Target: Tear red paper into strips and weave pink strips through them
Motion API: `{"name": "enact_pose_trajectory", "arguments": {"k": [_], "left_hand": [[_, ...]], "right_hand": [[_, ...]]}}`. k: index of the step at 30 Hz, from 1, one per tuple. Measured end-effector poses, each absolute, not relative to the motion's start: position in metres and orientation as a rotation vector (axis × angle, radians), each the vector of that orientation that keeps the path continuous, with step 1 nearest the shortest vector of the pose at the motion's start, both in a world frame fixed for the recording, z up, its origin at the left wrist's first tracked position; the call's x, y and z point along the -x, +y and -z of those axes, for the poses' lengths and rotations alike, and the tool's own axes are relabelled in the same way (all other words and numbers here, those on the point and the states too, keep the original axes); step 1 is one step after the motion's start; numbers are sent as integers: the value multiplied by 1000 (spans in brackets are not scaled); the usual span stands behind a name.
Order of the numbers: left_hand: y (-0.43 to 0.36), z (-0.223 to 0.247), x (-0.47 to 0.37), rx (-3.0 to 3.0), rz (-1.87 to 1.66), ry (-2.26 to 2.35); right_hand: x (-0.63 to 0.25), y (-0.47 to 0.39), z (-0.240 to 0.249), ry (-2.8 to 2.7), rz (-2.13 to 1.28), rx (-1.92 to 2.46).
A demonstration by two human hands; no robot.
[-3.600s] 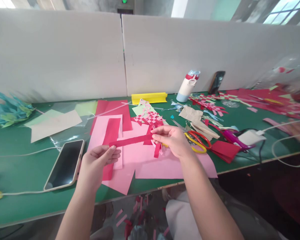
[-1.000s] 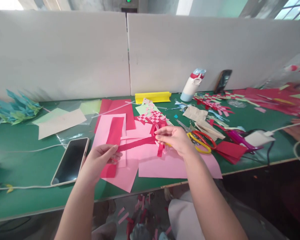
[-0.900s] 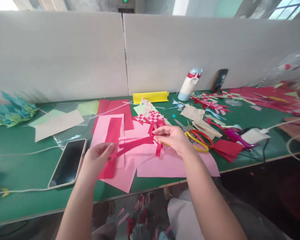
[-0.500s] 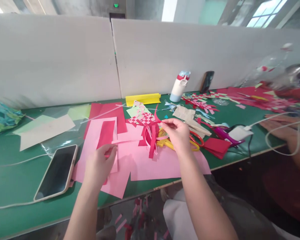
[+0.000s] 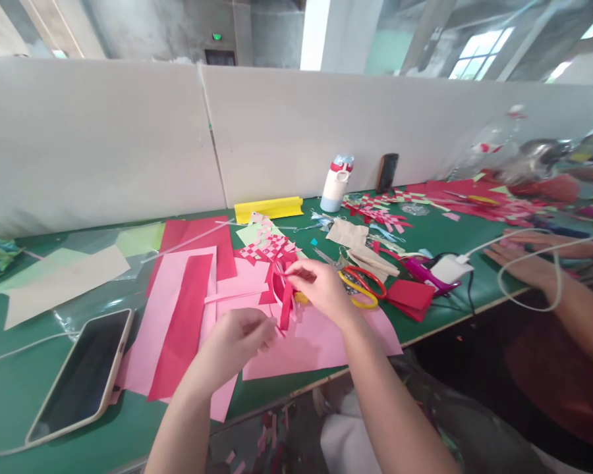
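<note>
My right hand (image 5: 319, 288) pinches the upper part of a bundle of red and pink paper strips (image 5: 285, 304). Closed fingers of my left hand (image 5: 250, 334) are at the lower end of those strips; whether a strip is between them is too blurred to tell. Just behind the bundle lies a red-and-white woven paper piece (image 5: 271, 247). A red paper strip (image 5: 182, 322) and pink sheets (image 5: 153, 329) spread out left of my hands. Scissors with yellow handles (image 5: 360, 296) and red-handled scissors (image 5: 370, 275) lie right of my right hand.
A phone (image 5: 82, 375) lies at the left. Behind stand a white bottle (image 5: 336, 185) and a dark phone (image 5: 387, 172) near the white partition (image 5: 128, 138). Folded yellow paper (image 5: 268, 209) lies at the back. Another person's hands (image 5: 518, 257) rest at the right, near a charger (image 5: 449, 270).
My left hand has moved right, from over the red strip to the bundle's lower end. My right hand has come slightly lower and nearer it. The camera view has shifted right and up.
</note>
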State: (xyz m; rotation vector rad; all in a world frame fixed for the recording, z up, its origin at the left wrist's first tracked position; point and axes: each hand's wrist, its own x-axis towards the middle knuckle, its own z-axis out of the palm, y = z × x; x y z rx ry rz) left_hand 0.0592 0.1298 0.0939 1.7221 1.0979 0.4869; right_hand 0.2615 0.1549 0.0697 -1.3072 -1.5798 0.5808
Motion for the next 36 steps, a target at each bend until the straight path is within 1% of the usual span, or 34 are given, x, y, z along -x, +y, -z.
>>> {"name": "enact_pose_trajectory", "arguments": {"k": [4, 7, 9, 11, 14, 18, 23, 28, 32, 36], "left_hand": [[141, -87, -55, -1840, -773, 1479], [145, -84, -58, -1977, -871, 1477], [144, -83, -62, -2055, -842, 1341], [143, -82, -66, -2030, -723, 1250], [143, -80, -71, -1828, -553, 1171], [143, -81, -75, -1542, -562, 1028], [140, -85, -74, -1364, -526, 889], [139, -81, -73, -1244, -441, 859], [141, -78, -73, -1191, -443, 841], [141, -77, -74, -1173, -478, 837]], "right_hand": [[-260, 147, -74, -1729, -752, 1247], [-257, 144, -73, -1811, -910, 1201], [-256, 142, -72, -1824, -1018, 1171], [-256, 141, -71, -1768, -1116, 1153], [-255, 141, -72, -1613, -1233, 1172], [-254, 143, -73, -1460, -1334, 1180], [-255, 144, -69, -1336, -1354, 1154], [-255, 146, -67, -1189, -1312, 1122], [-254, 148, -67, -1076, -1328, 1091], [-255, 146, -66, -1168, -1360, 1080]]}}
